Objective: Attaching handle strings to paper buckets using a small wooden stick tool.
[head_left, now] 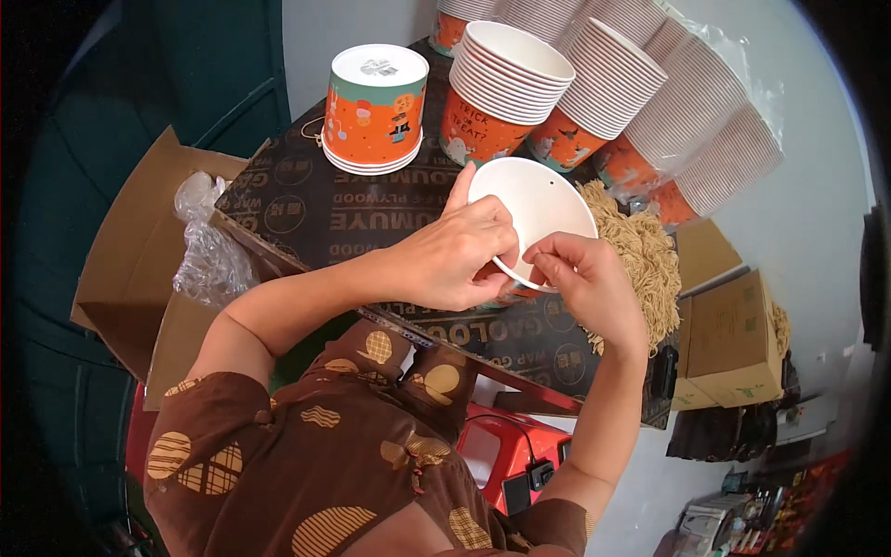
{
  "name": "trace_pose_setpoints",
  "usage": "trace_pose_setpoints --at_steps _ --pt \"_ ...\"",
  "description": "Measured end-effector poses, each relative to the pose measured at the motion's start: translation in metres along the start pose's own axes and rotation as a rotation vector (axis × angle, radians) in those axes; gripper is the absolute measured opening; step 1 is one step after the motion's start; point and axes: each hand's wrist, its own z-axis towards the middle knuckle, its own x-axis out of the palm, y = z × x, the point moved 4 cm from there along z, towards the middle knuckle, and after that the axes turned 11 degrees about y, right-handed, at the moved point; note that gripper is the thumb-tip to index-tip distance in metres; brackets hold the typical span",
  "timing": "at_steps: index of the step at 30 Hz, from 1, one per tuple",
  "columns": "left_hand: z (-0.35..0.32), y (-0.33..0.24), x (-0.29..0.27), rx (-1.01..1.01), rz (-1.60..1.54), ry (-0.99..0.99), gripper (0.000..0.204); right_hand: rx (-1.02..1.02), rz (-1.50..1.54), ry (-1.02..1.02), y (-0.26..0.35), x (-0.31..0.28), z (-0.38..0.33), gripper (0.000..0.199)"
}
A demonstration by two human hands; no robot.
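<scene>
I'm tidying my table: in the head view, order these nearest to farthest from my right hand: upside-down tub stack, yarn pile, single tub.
1. Single tub: touching your right hand.
2. Yarn pile: to the tub's right.
3. Upside-down tub stack: upper left.

The held bucket [543,190] looks like coated paper, smooth and satiny inside. The bench [371,197] is plywood with a smooth, dull sheen. To the right, the cord [642,265] looks rough, matt and fibrous. At left, glossy, crinkled plastic film [218,255] shows beside matt cardboard [130,241]. The near garment [278,464] is matt cloth.
</scene>
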Motion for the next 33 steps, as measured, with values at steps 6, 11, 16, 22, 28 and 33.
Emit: trace_pose_setpoints --at_steps 6,11,16,22,28,33 --pt "-0.002 -0.002 0.002 -0.011 0.003 -0.028 0.024 0.012 0.073 0.105 -0.001 0.001 0.005 0.015" --pt "-0.002 -0.004 0.003 -0.025 0.02 -0.038 0.024 0.024 0.108 0.132 -0.003 0.002 0.006 0.015" --pt "-0.002 -0.003 0.005 -0.049 0.045 -0.064 0.023 0.055 0.069 0.217 0.0 0.004 0.007 0.015" --pt "-0.004 -0.002 0.009 -0.025 0.068 -0.136 0.028 0.029 0.14 0.287 0.001 0.004 0.009 0.015" --pt "-0.005 -0.004 0.01 0.016 0.051 -0.168 0.03 0.006 0.086 0.351 0.0 0.004 0.012 0.012" --pt "-0.006 -0.003 0.01 0.043 0.02 -0.129 0.033 -0.055 0.084 0.369 -0.004 0.006 0.016 0.009"
